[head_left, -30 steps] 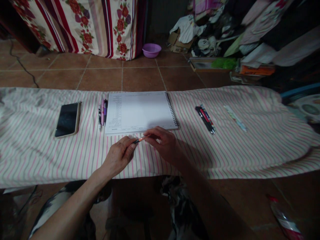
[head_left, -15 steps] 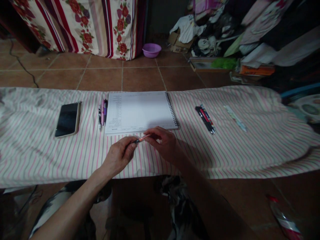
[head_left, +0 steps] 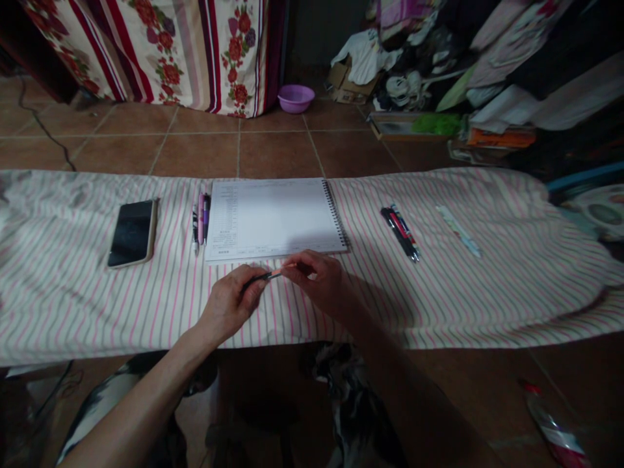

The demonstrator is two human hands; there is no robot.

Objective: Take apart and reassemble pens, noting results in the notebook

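Both grips are on one pen (head_left: 270,275), just below centre of the frame: my left hand (head_left: 231,305) pinches its dark end btw thumb and forefinger, my right hand (head_left: 324,286) pinches the orange end the same way, so both grips are pressed together on it and neither is spread. The pen hangs level, a little above the striped cloth (head_left: 487,292) that covers the counter, and just in front of the near edge of the notebook (head_left: 273,218). That notebook lies open at centre, spiral on the right-of-frame side, with a printed form on the page; I see no handwriting on it (too dim to be sure). Whether the pen is in one piece or parting at the middle I can't tell, since my fingertips hide the joint. As for progress, my guess is this is mid-handling: the pen is up in both hands, not on paper, and not laid with either lot. One lot, the pink and purple pens (head_left: 199,221), lies touching the notebook's left-of-frame edge; the dark-and-red pens (head_left: 400,231) lie apart at right, w/ a white strip (head_left: 458,229) beyond them. A phone (head_left: 131,233) sits face up at left of frame, well apart.
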